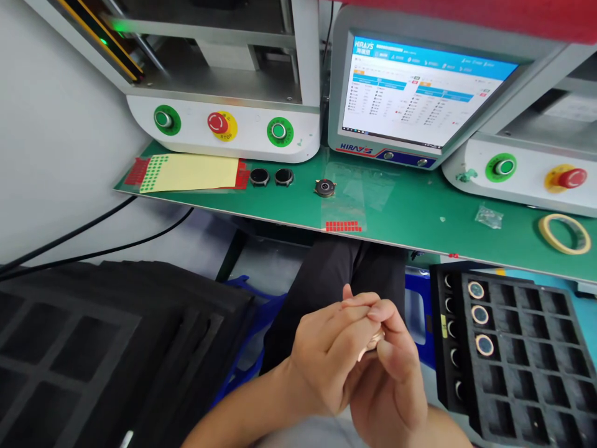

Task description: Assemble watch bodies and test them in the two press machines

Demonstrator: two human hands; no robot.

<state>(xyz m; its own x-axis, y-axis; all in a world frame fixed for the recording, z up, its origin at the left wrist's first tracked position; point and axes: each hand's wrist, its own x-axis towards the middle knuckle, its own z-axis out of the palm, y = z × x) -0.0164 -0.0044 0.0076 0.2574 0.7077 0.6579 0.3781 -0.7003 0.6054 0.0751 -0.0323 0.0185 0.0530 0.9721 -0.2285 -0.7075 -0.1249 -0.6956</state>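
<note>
Over my lap, my left hand (326, 351) and my right hand (394, 367) are closed together around a gold-rimmed watch case (373, 341). Only a small part of its edge shows between the fingers; the rest is hidden. Ahead, on the green bench top (284, 205), a dark watch case (325, 187) lies with its sensor back up on a clear film. To its left, two black watch cases (259, 177) lie side by side with their dark faces up.
A black foam tray (508, 323) at right holds several gold-rimmed watch cases (480, 315) in one column. Stacked black trays (116, 330) stand at left. Behind are machine panels with red stop buttons (217, 123), a monitor (420, 93), yellow label sheets (198, 172) and a tape roll (564, 234).
</note>
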